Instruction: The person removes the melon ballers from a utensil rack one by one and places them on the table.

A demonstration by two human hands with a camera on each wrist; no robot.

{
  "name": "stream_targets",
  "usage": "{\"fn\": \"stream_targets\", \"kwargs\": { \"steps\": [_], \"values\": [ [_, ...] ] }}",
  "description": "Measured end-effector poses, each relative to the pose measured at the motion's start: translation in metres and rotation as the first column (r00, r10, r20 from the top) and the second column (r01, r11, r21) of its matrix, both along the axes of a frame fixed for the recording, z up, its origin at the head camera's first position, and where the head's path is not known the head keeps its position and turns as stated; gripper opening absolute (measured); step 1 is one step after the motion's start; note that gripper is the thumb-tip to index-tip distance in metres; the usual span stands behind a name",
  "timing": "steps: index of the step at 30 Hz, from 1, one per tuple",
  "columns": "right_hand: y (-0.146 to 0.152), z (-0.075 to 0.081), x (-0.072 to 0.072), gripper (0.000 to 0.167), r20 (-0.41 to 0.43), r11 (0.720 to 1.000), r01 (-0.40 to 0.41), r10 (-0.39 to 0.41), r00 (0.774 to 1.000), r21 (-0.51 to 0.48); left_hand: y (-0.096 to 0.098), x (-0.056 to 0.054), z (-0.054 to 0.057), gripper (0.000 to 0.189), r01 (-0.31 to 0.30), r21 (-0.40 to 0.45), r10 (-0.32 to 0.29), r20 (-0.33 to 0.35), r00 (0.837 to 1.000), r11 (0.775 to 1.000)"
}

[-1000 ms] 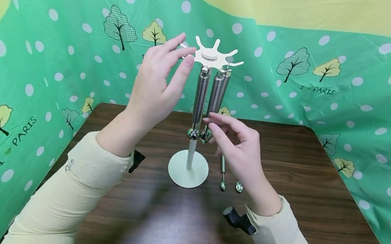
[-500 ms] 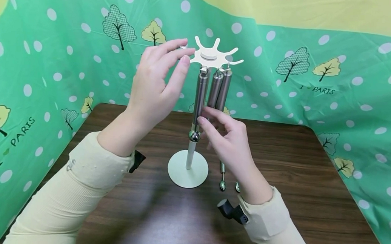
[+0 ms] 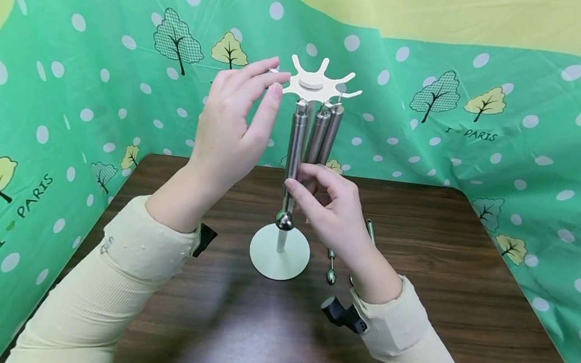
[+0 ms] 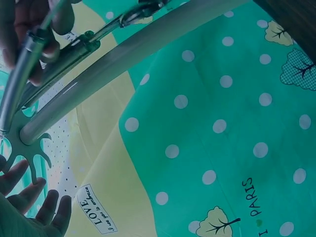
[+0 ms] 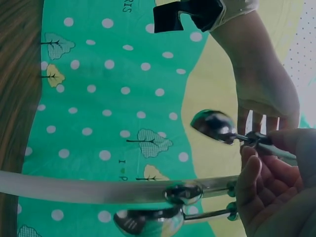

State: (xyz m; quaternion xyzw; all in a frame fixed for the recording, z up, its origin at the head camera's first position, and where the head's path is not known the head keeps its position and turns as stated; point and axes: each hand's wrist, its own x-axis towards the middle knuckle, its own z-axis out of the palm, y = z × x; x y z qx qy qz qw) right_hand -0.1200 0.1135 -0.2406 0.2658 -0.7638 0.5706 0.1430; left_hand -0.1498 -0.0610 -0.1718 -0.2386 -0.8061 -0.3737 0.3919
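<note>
A white utensil stand [image 3: 311,83] with curved arms stands upright on a round base [image 3: 278,262]. Steel-handled spoons hang from it. My right hand [image 3: 336,204] pinches the front spoon [image 3: 297,140] low on its handle between thumb and fingers. That spoon's bowl [image 5: 212,124] shows below the grip, tilted, in the right wrist view. Two more handles [image 3: 330,133] hang just behind it, partly hidden by my fingers. My left hand [image 3: 237,107] is at the stand's left side, thumb and index at one arm tip, the other fingers extended. The left wrist view shows this hand [image 4: 29,207] at the arms from below.
A small spoon [image 3: 332,269] lies on the dark wooden table [image 3: 444,305] right of the base. Beside it, another handle [image 3: 370,231] is mostly covered by my right wrist. A green and yellow printed cloth [image 3: 398,155] surrounds the table.
My right hand has moved left, from beside the rear handles to the front spoon's handle. The front spoon's bowl now hangs lower. My left hand has barely moved, its fingers slightly lower.
</note>
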Motion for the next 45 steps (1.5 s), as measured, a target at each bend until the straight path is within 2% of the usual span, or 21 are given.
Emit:
{"fn": "stream_targets", "kwargs": {
  "steps": [7, 15, 22, 29, 32, 36, 40, 45],
  "values": [
    [0.002, -0.002, 0.005, 0.016, -0.120, 0.994, -0.039, 0.027, 0.992, -0.100, 0.000, -0.001, 0.002, 0.033, 0.008, -0.008, -0.008, 0.015, 1.000, 1.000],
    [0.006, 0.001, 0.013, 0.018, -0.109, 0.981, -0.101, 0.084, 0.991, -0.166, -0.001, -0.001, 0.005, 0.032, 0.013, -0.016, -0.012, 0.034, 0.999, 1.000],
    [0.011, 0.000, 0.019, 0.018, -0.136, 0.969, -0.110, 0.081, 0.987, -0.221, -0.001, -0.002, 0.008, 0.028, 0.008, -0.027, -0.009, -0.021, 1.000, 1.000],
    [0.022, -0.003, 0.022, 0.014, -0.103, 0.956, -0.088, 0.061, 0.993, -0.280, -0.001, 0.000, 0.009, 0.029, -0.009, -0.030, 0.009, -0.004, 1.000, 1.000],
    [0.028, -0.007, 0.023, 0.018, -0.090, 0.958, -0.068, 0.045, 0.995, -0.278, -0.001, 0.001, 0.011, 0.032, -0.020, -0.019, 0.022, 0.073, 0.997, 1.000],
    [0.037, -0.015, 0.024, 0.024, -0.067, 0.957, -0.042, 0.023, 0.997, -0.289, -0.002, 0.005, 0.013, 0.037, -0.051, -0.037, 0.057, 0.171, 0.984, 0.998],
    [0.047, -0.025, 0.022, 0.027, -0.037, 0.949, -0.003, -0.009, 0.999, -0.316, 0.000, 0.007, 0.013, 0.043, -0.062, -0.060, 0.072, 0.176, 0.982, 0.996],
    [0.058, -0.034, 0.021, 0.026, 0.026, 0.940, 0.092, -0.088, 0.996, -0.327, 0.001, 0.006, 0.012, 0.046, -0.061, -0.064, 0.071, 0.165, 0.984, 0.996]
  ]
}}
